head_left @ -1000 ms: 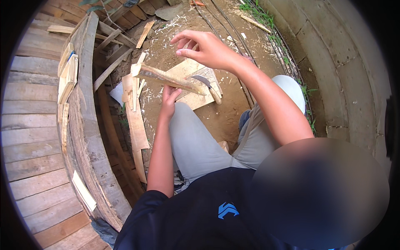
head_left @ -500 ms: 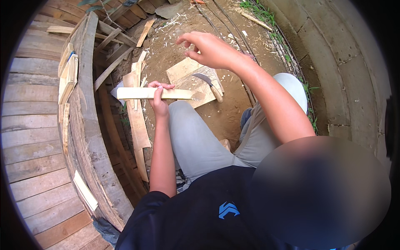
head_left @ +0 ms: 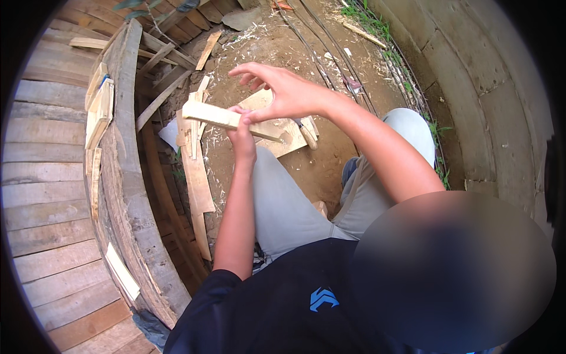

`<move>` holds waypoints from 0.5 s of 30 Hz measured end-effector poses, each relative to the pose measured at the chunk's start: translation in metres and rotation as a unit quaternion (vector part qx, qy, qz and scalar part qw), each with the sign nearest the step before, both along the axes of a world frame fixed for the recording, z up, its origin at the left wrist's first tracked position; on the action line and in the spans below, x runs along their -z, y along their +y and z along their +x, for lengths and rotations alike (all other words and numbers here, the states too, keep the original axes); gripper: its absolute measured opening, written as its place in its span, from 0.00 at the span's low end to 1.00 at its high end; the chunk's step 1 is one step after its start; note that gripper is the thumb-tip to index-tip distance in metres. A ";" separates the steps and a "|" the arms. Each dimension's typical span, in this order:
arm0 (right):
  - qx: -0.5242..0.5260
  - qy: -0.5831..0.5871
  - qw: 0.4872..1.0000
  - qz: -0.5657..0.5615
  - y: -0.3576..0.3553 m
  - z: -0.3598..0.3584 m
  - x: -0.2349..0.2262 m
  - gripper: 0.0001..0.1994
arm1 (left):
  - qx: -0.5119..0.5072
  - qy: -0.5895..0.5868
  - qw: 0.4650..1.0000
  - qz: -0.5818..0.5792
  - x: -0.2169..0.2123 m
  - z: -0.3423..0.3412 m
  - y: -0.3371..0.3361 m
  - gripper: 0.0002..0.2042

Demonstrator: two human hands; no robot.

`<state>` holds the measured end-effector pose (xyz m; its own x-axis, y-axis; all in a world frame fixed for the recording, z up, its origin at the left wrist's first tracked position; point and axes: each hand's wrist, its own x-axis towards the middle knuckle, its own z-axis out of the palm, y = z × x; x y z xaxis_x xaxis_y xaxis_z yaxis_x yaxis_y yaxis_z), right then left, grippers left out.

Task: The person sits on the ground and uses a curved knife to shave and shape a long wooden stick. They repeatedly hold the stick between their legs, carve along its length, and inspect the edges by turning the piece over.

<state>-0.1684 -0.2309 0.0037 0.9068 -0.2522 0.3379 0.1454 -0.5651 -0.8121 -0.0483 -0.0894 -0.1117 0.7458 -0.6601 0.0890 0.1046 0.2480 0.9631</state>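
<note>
A pale strip of wood (head_left: 209, 114) lies across my left hand (head_left: 240, 131), whose fingers are closed round its middle. Tilted, the strip runs down from its left end to its right end above my knee. My right hand (head_left: 283, 91) is just above it, fingers spread and curved, holding nothing; its thumb reaches close to my left hand, and I cannot tell if they touch. Beneath them a flat wooden board (head_left: 295, 147) rests on the dirt. On that board is a curved knife with a wooden handle (head_left: 308, 135); my right hand and wrist hide most of its blade.
Long wood offcuts (head_left: 197, 177) lie on the ground to the left, beside a thick timber beam (head_left: 127, 171). Small wooden pieces (head_left: 100, 112) sit on the beam. Dark cables (head_left: 321, 68) cross the shaving-strewn dirt. A curved wall (head_left: 471, 100) stands at the right.
My left hand has turned the wood strip, raising its left end and bringing it slightly right. My right hand has come down and left, close to the strip, now covering the knife blade.
</note>
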 end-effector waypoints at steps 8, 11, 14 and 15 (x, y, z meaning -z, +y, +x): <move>0.076 -0.087 0.983 0.146 0.015 0.008 0.009 0.23 | 0.125 -0.171 0.976 0.059 -0.025 -0.042 -0.031 0.31; 0.083 -0.084 0.960 0.253 0.009 0.007 0.010 0.15 | 0.131 -0.137 0.982 0.016 -0.010 -0.041 -0.021 0.37; 0.135 -0.080 0.952 0.264 0.006 0.005 0.001 0.12 | 0.113 -0.038 0.993 0.020 0.010 -0.017 0.011 0.32; 0.153 -0.078 0.948 0.267 0.006 0.004 -0.002 0.11 | 0.083 -0.014 0.996 0.018 0.019 -0.008 0.023 0.28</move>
<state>-0.1646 -0.2245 0.0053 0.7136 -0.6677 0.2120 0.1829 -0.1145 -0.9764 -0.0562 -0.0665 -0.1307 0.6236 -0.7776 0.0810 0.1151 0.1938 0.9743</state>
